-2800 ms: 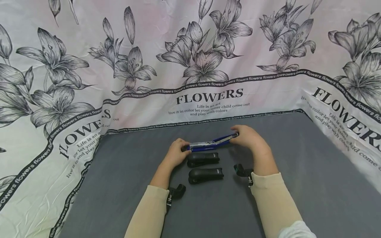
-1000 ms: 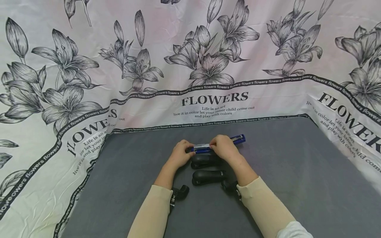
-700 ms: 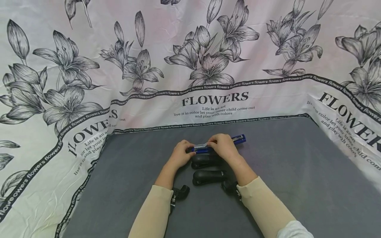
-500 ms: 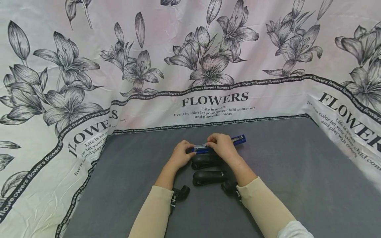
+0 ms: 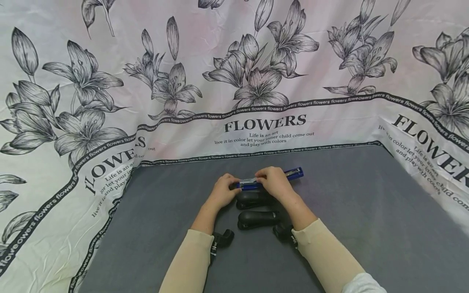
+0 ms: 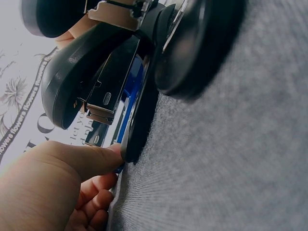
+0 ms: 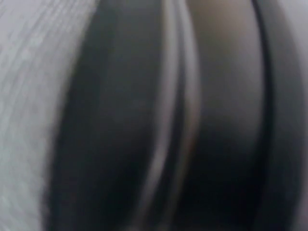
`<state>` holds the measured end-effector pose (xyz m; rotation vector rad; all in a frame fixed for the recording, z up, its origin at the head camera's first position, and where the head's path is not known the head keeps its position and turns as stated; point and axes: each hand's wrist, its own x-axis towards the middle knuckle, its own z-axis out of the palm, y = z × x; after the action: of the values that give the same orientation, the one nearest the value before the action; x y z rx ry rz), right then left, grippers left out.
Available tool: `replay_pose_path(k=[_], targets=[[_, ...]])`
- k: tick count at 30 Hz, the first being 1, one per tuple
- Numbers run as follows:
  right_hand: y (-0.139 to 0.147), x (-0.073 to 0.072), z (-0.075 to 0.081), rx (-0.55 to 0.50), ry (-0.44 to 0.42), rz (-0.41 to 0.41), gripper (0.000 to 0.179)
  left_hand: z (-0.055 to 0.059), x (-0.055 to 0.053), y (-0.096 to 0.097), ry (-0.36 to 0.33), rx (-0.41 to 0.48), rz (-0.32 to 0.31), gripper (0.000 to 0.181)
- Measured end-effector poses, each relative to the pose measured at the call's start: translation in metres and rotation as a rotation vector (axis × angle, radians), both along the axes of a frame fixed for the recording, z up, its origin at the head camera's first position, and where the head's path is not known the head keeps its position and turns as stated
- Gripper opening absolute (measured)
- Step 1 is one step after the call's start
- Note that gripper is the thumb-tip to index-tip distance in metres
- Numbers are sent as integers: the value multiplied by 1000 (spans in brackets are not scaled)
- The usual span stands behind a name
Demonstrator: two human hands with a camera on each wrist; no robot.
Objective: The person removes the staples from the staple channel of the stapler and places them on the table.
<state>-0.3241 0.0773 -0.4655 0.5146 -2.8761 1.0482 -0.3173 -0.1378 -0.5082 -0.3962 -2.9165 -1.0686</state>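
Observation:
A blue stapler (image 5: 294,174) lies opened out lengthwise on the grey tabletop, its metal inside showing. My left hand (image 5: 221,191) pinches its left end between thumb and fingers. At its middle, my right hand (image 5: 275,183) pinches a shiny silver strip; whether this is the stapler's magazine or loose staples I cannot tell. Part of the stapler is hidden behind the right hand. In the left wrist view, the thumb of the left hand (image 6: 53,183) presses by the blue edge (image 6: 132,86), beyond a black stapler (image 6: 62,82).
Two black staplers lie in front of the blue one, the farther stapler (image 5: 250,200) close against it and the nearer stapler (image 5: 258,219) closer to me. Blurred black stapler body (image 7: 115,120) fills the right wrist view. A flower-printed cloth (image 5: 264,130) rises behind the grey tabletop (image 5: 165,211).
My right hand has moved left from the blue stapler's far right end to its middle. The silver strip's right end tilted up, then came lower. My left hand keeps its hold.

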Motion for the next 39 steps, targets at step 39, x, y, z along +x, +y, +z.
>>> replay_pose_path(k=[39], targets=[[66, 6, 54, -156, -66, -33, 25, 0, 2, 0, 18, 1, -8, 33]])
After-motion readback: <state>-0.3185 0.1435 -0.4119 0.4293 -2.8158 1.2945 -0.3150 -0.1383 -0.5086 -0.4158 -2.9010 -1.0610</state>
